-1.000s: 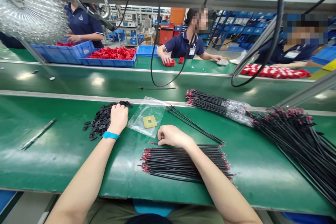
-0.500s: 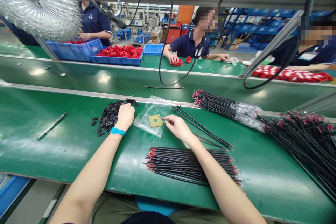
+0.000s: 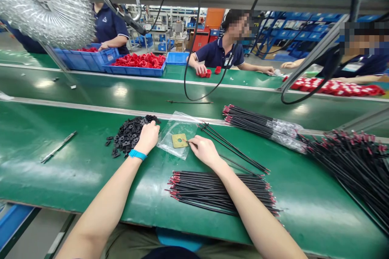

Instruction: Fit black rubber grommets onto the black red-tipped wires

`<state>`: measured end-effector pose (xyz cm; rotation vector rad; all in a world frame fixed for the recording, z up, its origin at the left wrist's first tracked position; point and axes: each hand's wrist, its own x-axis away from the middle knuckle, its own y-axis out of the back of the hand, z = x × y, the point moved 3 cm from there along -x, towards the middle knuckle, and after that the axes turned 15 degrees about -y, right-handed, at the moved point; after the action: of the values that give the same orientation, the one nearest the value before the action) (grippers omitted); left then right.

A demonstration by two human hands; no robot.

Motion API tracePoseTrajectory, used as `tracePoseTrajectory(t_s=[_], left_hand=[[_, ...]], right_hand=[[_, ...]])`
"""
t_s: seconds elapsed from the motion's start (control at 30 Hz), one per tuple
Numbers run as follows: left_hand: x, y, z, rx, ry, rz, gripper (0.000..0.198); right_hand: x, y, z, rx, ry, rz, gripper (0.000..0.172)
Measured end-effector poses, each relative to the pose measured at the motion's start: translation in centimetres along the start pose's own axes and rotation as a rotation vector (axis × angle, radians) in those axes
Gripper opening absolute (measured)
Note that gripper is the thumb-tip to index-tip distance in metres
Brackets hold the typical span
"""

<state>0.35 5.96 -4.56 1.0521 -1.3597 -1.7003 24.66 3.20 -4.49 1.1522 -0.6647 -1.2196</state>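
Observation:
My left hand (image 3: pixel 148 135), with a blue wristband, is closed at the right edge of a heap of small black plastic pieces (image 3: pixel 127 132); what its fingers hold is hidden. My right hand (image 3: pixel 204 149) pinches a thin black cable (image 3: pixel 226 159), whose tip points at a square yellow plate with a central hole (image 3: pixel 175 141). That plate lies on a clear plastic bag (image 3: pixel 166 134). Several loose black cables (image 3: pixel 235 145) with small black pieces near one end rest beyond my right hand. Under my right forearm lies a bundle of black cables with red ends (image 3: pixel 200 190).
A pen (image 3: pixel 59 146) lies at the left. Wrapped cable bundles (image 3: pixel 258 123) and a large cable pile (image 3: pixel 361 170) fill the right. Across the rail (image 3: pixel 91 107), co-workers sit behind blue bins (image 3: pixel 133 71) of red parts. Black cords (image 3: pixel 199 28) hang overhead.
My left hand has shifted slightly right along the heap's edge. My right hand has moved a little left, bringing the cable tip over the yellow plate. A co-worker's hand at far right now reaches forward.

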Motion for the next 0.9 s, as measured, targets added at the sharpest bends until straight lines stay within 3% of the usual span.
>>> tracePoseTrajectory(t_s=[0.1, 0.17, 0.23, 0.3, 0.4, 0.5, 0.63, 0.9], left_hand=[[0.1, 0.4, 0.4, 0.076, 0.014, -0.049, 0.033], [0.0, 0.9, 0.4, 0.217, 0.036, -0.178, 0.034], [-0.3, 1.3, -0.1, 0.493, 0.069, -0.344, 0.031], [-0.6, 1.3, -1.1, 0.898, 0.096, -0.427, 0.026], [-1.0, 0.6, -3.5, 1.525, 0.138, -0.344, 0.029], [-1.0, 0.1, -5.2, 1.913, 0.160, -0.265, 0.037], [-0.8, 0.0, -5.7, 2.085, 0.184, -0.211, 0.038], [-0.8, 0.1, -5.6, 2.094, 0.202, -0.226, 0.036]], right_hand=[[-0.1, 0.0, -0.3, -0.167, -0.029, -0.036, 0.023], [-0.1, -0.1, -0.3, -0.295, -0.045, -0.050, 0.024], [-0.1, -0.1, -0.1, -0.423, -0.060, -0.056, 0.024], [0.0, 0.0, 0.1, -0.525, -0.061, -0.053, 0.025], [0.0, 0.3, 0.4, -0.597, -0.045, -0.065, 0.025], [0.1, 0.6, 0.5, -0.611, -0.039, -0.096, 0.025], [0.1, 0.8, 0.4, -0.602, -0.038, -0.107, 0.026], [0.3, 1.0, 0.4, -0.481, -0.010, -0.150, 0.026]])
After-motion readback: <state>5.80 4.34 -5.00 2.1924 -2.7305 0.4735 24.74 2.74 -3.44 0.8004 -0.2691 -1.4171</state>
